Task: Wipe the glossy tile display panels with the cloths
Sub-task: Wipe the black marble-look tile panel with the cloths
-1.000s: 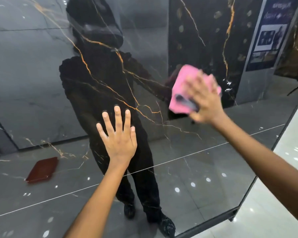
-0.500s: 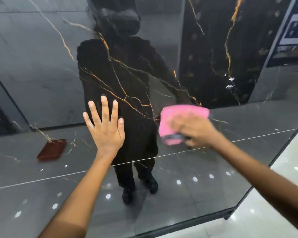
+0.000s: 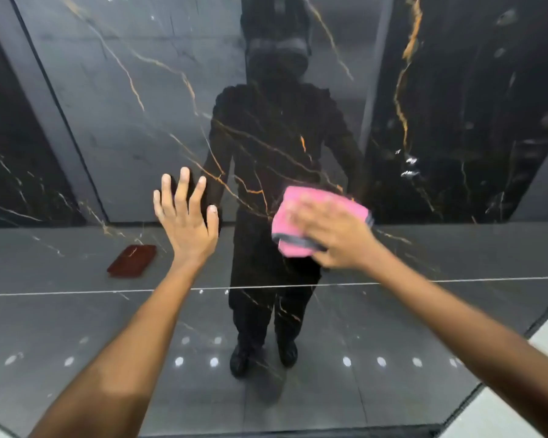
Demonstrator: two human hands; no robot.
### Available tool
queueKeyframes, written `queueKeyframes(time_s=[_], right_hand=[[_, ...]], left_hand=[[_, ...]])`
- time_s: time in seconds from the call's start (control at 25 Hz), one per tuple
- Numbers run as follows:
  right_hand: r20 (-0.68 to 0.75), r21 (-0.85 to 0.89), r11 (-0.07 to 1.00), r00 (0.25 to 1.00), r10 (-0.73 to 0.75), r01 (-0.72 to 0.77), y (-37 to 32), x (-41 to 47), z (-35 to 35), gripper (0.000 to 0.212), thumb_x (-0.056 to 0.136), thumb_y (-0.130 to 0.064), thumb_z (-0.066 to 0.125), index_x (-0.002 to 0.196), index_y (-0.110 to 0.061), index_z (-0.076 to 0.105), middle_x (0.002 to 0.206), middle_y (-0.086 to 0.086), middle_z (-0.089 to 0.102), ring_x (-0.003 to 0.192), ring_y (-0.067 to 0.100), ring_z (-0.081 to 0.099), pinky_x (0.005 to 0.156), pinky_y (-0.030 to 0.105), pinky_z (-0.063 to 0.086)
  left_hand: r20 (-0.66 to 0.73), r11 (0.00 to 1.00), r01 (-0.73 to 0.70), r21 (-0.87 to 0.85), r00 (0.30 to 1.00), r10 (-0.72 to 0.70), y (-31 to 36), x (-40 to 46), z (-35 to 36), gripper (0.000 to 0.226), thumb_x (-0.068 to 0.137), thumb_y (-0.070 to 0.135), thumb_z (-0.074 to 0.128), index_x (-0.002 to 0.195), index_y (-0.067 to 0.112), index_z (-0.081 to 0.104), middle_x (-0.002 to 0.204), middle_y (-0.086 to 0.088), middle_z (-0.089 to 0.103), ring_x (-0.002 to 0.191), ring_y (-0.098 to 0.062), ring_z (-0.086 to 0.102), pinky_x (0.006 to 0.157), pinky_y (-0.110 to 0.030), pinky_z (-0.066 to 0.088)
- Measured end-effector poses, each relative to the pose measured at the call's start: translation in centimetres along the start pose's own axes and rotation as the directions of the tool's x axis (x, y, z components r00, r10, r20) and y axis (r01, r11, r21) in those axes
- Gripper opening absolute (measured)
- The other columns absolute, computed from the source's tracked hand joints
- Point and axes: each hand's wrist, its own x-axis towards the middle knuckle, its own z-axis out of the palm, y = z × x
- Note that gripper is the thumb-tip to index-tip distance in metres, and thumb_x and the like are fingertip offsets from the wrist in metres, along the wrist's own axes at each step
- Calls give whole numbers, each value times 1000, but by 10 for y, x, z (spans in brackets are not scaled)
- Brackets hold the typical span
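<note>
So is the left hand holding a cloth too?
No, the left hand lies flat and bare on the panel; only the right hand has the cloth.

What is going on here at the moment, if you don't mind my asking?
A person is wiping a glossy dark tile panel veined in orange. The right hand presses a pink cloth flat against the panel, blurred with motion. The left hand rests open on the panel beside it, fingers spread, holding nothing.

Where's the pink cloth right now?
In the head view, right of centre: the pink cloth is pressed to the glossy panel under the right hand, beside the left hand.
</note>
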Motion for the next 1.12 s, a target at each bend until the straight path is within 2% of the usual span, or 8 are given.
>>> queueKeyframes(time_s=[0.2, 0.32, 0.44, 0.68, 0.8, 0.92, 1.04, 1.12], right_hand=[[-379, 199, 836, 746, 547, -512, 101, 64, -66, 68, 67, -6, 64, 132, 4, 52, 137, 26, 48, 131, 44, 41, 113, 49, 30], [-38, -42, 996, 996, -75, 73, 33, 63, -30, 68, 68, -18, 54, 135, -2, 53, 136, 18, 55, 128, 36, 49, 110, 44, 33], [22, -31, 951, 951, -308, 309, 76, 88, -46, 67, 73, -22, 46, 137, -2, 47, 139, 19, 53, 134, 29, 39, 114, 40, 27], [-561, 198, 820, 625, 544, -536, 210, 169, -143, 68, 69, -9, 56, 136, 0, 53, 138, 21, 52, 132, 39, 44, 116, 40, 28], [-281, -36, 998, 959, 42, -54, 114, 144, -74, 69, 67, -13, 61, 133, 4, 54, 137, 22, 53, 127, 40, 51, 109, 46, 35], [93, -105, 877, 883, -460, 468, 102, 120, -60, 70, 74, -17, 62, 140, 1, 47, 147, 20, 44, 139, 32, 36, 118, 40, 23], [-246, -165, 986, 966, -76, 35, 197, 163, -116, 68, 72, -14, 58, 139, -7, 47, 139, 19, 52, 130, 33, 46, 114, 36, 30], [-496, 11, 887, 767, 406, -462, 236, 191, -159, 70, 73, -15, 54, 143, -10, 46, 144, 16, 48, 133, 35, 44, 114, 39, 30]], left_hand=[[-139, 967, 186, -176, 967, -211, 44, 86, -19, 55, 94, 18, 48, 144, 19, 27, 155, -14, 24, 144, -33, 20, 115, -51, 16], [-150, 982, 124, -141, 978, -145, 60, 176, -28, 53, 99, 23, 41, 151, 14, 30, 158, -16, 24, 147, -37, 15, 118, -47, 7], [-72, 990, 138, -17, 988, -139, 61, 212, -23, 58, 100, 32, 33, 156, 17, 22, 163, -6, 15, 150, -36, 7, 120, -50, 4], [-69, 990, 125, 64, 990, -120, 53, 203, -15, 59, 101, 34, 28, 157, 18, 15, 164, -5, 9, 150, -36, 3, 120, -50, 3], [-76, 990, 126, 60, 990, -121, 52, 202, -16, 59, 101, 33, 28, 156, 15, 17, 164, -6, 11, 150, -37, 4, 120, -51, 4], [-71, 991, 116, 64, 991, -111, 53, 202, -16, 59, 101, 33, 28, 156, 15, 18, 164, -6, 12, 150, -37, 5, 120, -51, 5], [-69, 991, 114, 64, 992, -109, 54, 204, -17, 58, 101, 34, 29, 156, 15, 20, 164, -6, 13, 150, -36, 6, 119, -51, 7], [-63, 990, 131, 49, 990, -128, 57, 206, -24, 56, 100, 35, 29, 153, 14, 29, 162, -6, 21, 148, -36, 14, 116, -52, 13]])
